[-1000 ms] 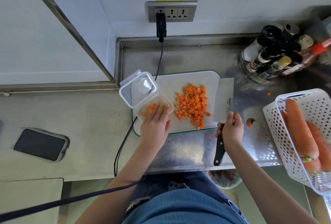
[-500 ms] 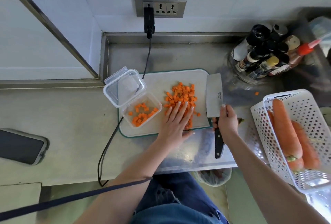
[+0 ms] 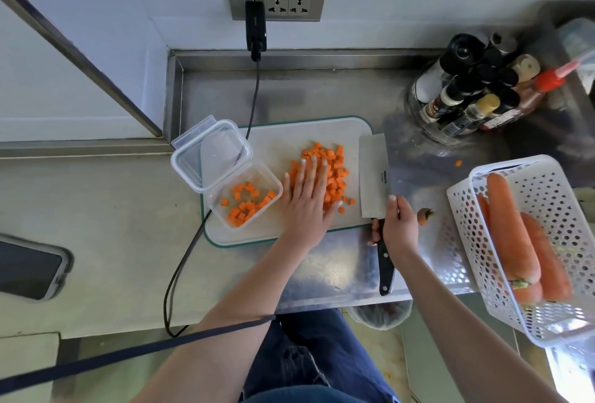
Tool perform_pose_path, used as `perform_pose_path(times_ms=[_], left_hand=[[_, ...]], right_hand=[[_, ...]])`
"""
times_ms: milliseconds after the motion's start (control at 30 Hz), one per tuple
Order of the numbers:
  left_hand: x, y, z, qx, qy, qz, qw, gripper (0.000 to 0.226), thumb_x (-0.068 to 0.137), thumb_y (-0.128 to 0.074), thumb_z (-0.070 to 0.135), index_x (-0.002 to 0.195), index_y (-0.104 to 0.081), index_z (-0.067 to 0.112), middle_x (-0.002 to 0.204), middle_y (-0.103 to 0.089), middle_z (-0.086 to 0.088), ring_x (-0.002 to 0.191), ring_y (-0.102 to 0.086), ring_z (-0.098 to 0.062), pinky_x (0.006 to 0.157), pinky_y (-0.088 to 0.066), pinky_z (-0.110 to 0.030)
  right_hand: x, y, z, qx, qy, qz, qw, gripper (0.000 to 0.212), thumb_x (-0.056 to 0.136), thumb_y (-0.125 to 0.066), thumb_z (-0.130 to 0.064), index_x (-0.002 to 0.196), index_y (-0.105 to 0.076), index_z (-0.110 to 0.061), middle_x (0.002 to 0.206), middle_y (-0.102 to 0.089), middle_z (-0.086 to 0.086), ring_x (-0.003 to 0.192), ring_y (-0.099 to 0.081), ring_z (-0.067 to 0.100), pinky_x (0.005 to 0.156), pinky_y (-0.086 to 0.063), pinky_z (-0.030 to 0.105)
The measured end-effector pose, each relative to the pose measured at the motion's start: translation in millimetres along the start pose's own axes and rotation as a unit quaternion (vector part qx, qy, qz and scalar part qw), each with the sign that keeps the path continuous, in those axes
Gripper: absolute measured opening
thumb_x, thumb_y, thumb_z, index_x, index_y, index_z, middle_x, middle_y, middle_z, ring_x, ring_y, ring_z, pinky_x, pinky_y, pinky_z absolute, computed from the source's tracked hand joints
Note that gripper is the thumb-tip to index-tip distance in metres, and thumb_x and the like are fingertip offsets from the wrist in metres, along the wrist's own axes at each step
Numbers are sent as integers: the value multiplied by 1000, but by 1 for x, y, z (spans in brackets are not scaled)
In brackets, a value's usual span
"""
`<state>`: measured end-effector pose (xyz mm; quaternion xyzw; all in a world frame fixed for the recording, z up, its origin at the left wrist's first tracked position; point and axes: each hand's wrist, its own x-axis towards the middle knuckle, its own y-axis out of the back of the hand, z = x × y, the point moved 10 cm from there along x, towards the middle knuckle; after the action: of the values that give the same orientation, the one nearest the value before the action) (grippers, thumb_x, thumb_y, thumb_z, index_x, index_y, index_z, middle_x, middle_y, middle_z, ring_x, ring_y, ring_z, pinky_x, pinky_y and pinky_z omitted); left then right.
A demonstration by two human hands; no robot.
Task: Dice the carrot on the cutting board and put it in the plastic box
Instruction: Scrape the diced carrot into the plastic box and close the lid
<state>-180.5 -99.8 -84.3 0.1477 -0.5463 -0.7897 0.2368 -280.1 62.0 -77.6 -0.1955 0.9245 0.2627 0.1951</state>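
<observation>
At frame centre, the cutting board [image 3: 283, 229] carries the diced carrot pile [image 3: 335, 171]; the plastic box [image 3: 244, 200] at its left holds some. Left hand [image 3: 306, 200] lies flat, fingers straight, on the pile; right hand [image 3: 397, 225] grips the cleaver [image 3: 373, 177]. Best sweep cubes onto the flat blade, then tip in.

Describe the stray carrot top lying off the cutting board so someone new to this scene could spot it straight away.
Start at the white cutting board on the steel counter, then move to its right, past the cleaver held by the right hand. The carrot top lies on bare steel before the white basket. Unlike the diced cubes, it is a rounded stub with a dark stem.
</observation>
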Motion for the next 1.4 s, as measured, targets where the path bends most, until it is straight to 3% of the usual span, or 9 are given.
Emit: perform_pose_path(times_ms=[133, 233, 467, 633, 800, 1000, 1267, 1400], left_hand=[[20, 1, -10, -94, 96, 13, 991, 75, 92, -27, 54, 148, -18, 5, 154, -17, -17, 143, -12, -31, 117, -12, -46], [34, 2, -9, -143, 133, 19, 980, 77, 89, -23, 56, 148, -17, 6, 155, -17, -16, 144, -11, -29, 117, -7, -42], [44, -3, 10, -93, 61, 40, 993, 62, 97, -26, 41, 145, -27, 2, 150, -29, -16, 139, -27, -32, 115, -21, -43], [49, 0, 20, -130, 22, 43, 990, 54, 97, -27, 31, 141, -35, 0, 148, -36, -15, 138, -31, -25, 116, -16, -38], [47, 16, 26, -169, 29, 72, 983, 52, 97, -28, 28, 138, -38, -2, 146, -38, -16, 138, -31, -27, 116, 0, -21], [37, 47, 28, -179, 11, 116, 977, 49, 98, -31, 25, 139, -37, -2, 147, -36, -17, 139, -28, -26, 117, -15, -33], [12, 105, -6, -159, 9, 176, 971, 50, 101, -25, 29, 139, -36, -3, 146, -36, -18, 138, -27, -25, 116, -17, -36], [-5, 121, -33, -116, 9, 179, 977, 49, 101, -28, 27, 140, -36, -2, 146, -36, -17, 138, -28, -25, 116, -17, -36]], right_hand=[[-5, -21, -5, -26, 8, -23, 999, 29, 103, -33, -28, 79, -46, -17, 55, -50, 10, 33, -44, 13, 33, -41, 24], [-9, -35, -9, -24, 11, -30, 999, 29, 103, -33, -26, 83, -47, -10, 54, -50, 12, 33, -43, 16, 33, -39, 24], [-16, -54, -20, -21, 34, -41, 998, 30, 103, -33, -21, 77, -44, -12, 53, -46, 7, 34, -40, 14, 32, -38, 25], [-13, -54, -20, -31, 44, -36, 998, 33, 103, -34, -27, 72, -44, -20, 53, -48, 7, 39, -42, 21, 38, -40, 29], [-20, -51, -27, -8, 53, -35, 998, 33, 103, -33, -27, 73, -44, -18, 52, -49, 4, 38, -42, 18, 37, -39, 29], [-39, -49, -44, 9, 78, -36, 996, 34, 103, -33, -26, 70, -40, -20, 51, -48, 3, 38, -41, 21, 38, -37, 29], [-81, -88, -75, 71, 106, -79, 989, 33, 104, -32, -27, 72, -40, -22, 50, -42, 5, 35, -36, 23, 32, -32, 25], [-103, -118, -78, 92, 105, -103, 985, 30, 104, -32, -28, 79, -45, -17, 55, -45, 9, 37, -38, 25, 33, -35, 31]])
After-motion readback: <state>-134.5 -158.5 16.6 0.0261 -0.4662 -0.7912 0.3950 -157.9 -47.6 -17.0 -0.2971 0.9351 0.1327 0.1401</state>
